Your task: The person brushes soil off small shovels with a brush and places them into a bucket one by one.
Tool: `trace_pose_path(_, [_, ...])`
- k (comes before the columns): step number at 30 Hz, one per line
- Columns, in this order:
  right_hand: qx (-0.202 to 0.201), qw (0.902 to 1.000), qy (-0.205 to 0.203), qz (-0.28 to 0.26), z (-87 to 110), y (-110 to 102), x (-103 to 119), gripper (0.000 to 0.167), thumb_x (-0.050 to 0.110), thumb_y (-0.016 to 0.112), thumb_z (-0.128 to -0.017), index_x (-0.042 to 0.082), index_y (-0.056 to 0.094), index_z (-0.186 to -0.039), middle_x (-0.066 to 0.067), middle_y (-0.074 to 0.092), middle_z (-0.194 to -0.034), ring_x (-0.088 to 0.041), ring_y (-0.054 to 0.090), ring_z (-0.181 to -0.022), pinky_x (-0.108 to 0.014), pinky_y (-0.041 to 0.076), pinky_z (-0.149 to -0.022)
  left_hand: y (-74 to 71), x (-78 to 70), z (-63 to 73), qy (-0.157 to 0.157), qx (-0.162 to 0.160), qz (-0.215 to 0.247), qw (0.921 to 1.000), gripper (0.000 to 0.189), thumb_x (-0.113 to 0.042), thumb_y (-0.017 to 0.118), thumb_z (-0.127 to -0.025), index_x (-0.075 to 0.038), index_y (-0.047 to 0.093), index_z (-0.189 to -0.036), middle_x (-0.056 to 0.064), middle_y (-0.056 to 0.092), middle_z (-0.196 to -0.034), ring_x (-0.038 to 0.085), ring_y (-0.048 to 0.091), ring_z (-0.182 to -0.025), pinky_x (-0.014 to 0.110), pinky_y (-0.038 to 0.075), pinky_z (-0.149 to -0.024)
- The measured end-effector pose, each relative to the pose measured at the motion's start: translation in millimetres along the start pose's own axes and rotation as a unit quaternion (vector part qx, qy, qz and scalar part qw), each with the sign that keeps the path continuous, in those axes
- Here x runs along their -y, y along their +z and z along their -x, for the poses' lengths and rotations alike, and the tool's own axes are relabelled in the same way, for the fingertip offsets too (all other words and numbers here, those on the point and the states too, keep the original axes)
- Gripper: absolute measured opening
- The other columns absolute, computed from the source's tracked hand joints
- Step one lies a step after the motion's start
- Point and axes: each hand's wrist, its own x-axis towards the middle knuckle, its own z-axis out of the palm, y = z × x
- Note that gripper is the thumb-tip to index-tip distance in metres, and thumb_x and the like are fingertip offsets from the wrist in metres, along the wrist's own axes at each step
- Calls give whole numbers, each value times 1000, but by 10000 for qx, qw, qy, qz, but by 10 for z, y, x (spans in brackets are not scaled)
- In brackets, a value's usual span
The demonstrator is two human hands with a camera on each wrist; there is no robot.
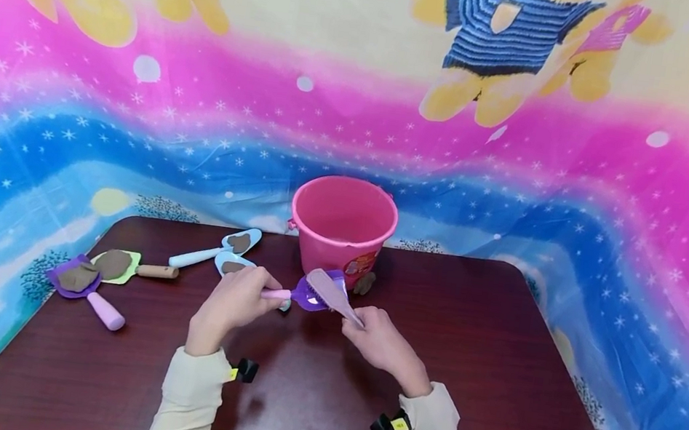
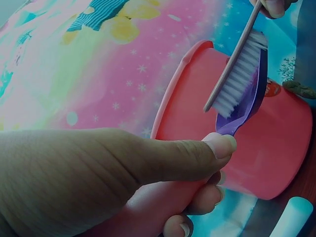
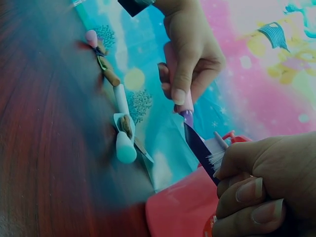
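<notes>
The purple shovel (image 1: 306, 303) juts past the fingers of my left hand (image 1: 236, 300), which are curled round its pink handle (image 1: 277, 294). The fingers of my right hand (image 1: 381, 339) grip the brush (image 1: 327, 287), bristles (image 2: 239, 76) facing into the shovel, near the pink bucket (image 1: 320, 254).

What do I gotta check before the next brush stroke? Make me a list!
1. Left hand gripping the purple shovel: ok.
2. Right hand holding the brush: ok.
3. Bristles facing the shovel: ok.
4. Pink bucket upright: ok.
5. Shovel over the bucket's opening: not ok, it's in front of the bucket.
6. Bucket empty at the bottom: cannot tell, the whole bottom doesn't show.
</notes>
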Motion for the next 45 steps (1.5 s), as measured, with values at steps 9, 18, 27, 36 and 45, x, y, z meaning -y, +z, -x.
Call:
trace_pose_path(9, [-92, 9997, 198, -57, 4, -115, -43, 29, 12, 59, -98, 10, 56, -69, 3, 40, -56, -11, 36, -49, -24, 32, -48, -36, 38, 7, -79, 10, 96, 9999, 17, -33, 78, -90, -17, 83, -95, -11, 68, -68, 9, 55, -59, 31, 47, -63])
trace_pose_path(18, [-211, 9987, 439, -121, 32, -227, -72, 26, 12, 58, -98, 5, 60, -73, 2, 40, -56, -12, 35, -48, -24, 30, -47, -56, 61, 9, -159, 34, 196, 9997, 17, -31, 79, -90, -16, 83, -96, -10, 71, -74, 10, 58, -63, 31, 50, -65])
trace_pose_path(27, [-434, 9983, 366, -163, 75, -331, -51, 26, 12, 59, -97, 7, 58, -71, 2, 41, -55, -12, 36, -47, -25, 31, -46, -44, 79, 21, -209, -95, 28, 9997, 22, -22, 90, -77, -15, 78, -95, -5, 72, -84, 13, 60, -74, 36, 55, -75])
trace_pose_path(36, [-494, 9982, 224, -241, 106, -380, -35, 27, 11, 59, -96, 8, 56, -69, 2, 39, -54, -13, 35, -46, -24, 31, -46, -35, 52, 25, -182, -4, 232, 9996, 18, -27, 85, -83, -18, 71, -89, -7, 65, -74, 13, 56, -67, 31, 50, -67])
trace_pose_path(45, [-573, 9980, 181, -193, 113, -405, -32, 28, 11, 59, -96, 10, 55, -68, 3, 37, -54, -11, 33, -46, -24, 30, -46, -13, 20, 25, -299, 165, 456, 9984, 16, -33, 78, -90, -19, 71, -89, -7, 62, -70, 13, 57, -64, 32, 49, -65])
